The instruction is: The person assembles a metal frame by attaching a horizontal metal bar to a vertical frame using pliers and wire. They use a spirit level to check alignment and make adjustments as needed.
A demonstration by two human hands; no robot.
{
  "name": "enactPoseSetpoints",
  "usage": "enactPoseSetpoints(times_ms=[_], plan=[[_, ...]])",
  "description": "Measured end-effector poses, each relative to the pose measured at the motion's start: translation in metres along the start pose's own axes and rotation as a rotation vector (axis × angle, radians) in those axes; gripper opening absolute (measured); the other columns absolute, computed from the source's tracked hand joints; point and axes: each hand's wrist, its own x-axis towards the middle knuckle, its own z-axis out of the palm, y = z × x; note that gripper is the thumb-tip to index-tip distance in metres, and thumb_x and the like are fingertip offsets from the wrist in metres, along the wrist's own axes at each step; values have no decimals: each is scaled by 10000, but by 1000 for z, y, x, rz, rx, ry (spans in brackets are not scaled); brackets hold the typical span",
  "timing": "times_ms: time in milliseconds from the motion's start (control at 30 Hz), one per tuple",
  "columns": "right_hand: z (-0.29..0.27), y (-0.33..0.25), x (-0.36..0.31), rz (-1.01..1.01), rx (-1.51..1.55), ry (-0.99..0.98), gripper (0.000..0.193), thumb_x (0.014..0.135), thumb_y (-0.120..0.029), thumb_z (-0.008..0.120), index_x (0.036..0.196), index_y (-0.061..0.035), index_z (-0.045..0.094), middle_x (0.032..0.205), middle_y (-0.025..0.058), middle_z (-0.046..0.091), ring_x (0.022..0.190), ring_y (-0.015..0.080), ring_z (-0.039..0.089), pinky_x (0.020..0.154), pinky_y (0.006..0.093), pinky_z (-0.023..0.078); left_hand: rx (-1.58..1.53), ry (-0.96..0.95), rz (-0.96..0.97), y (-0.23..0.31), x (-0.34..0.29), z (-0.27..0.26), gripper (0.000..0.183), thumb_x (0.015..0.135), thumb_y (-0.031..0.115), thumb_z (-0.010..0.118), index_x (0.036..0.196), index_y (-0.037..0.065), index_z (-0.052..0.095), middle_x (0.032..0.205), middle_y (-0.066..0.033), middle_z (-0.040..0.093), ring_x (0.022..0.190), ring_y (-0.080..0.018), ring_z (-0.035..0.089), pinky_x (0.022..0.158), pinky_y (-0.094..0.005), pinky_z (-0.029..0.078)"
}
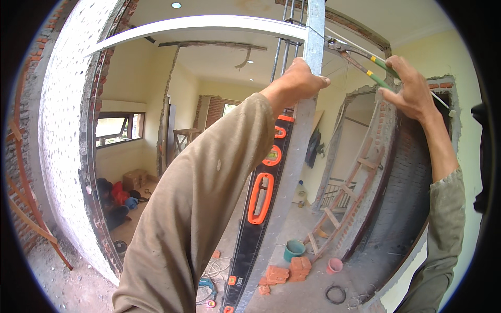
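My left hand (300, 82) is raised and closed around a grey upright post (314, 39). Against that post stands a long black spirit level (244, 237) with orange grips and a round vial window; its top end lies just under my left wrist. Higher on the right, my right hand (409, 88) grips pincers (377, 78) by their green handles with yellow bands. The dark jaws reach the post's right side, where a thin wire (315, 32) crosses the post. Behind it rise several steel reinforcing bars (286, 52). A white horizontal bar (203, 22) meets the post from the left.
A wooden ladder (339, 206) leans at the right. On the floor are a green bucket (295, 250), bricks (288, 271), a pink bucket (334, 266), a black coil (335, 295) and a blue power tool (206, 289). A person (110, 203) crouches at the left.
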Motion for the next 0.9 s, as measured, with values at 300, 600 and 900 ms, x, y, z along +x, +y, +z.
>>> enactPoseSetpoints(times_ms=[300,600,900], plan=[[13,29,17,-78,-358,-9,443,938,-248,624,1321,-30,582,1030,171,681,912,338,674,811,481,536,26,-31,82,-11,6,0,779,939,337,721,1399,-165,344,1351,-361,524,1294,-411,542,1062,-453,458],[-11,7,40,301,203,-450,672,987,-663,457,874,-18,607,636,123,635,559,236,658,498,383,533,38,-49,71,-17,11,2,771,945,330,710,1405,-163,338,1371,-355,508,1317,-419,521,1089,-462,436],[-1,-2,19,445,664,-562,625,809,-576,766,990,-19,546,690,86,613,545,175,624,451,347,524,6,-48,71,-19,14,3,755,939,317,719,1392,-163,353,1372,-344,510,1309,-415,524,1078,-461,443]])
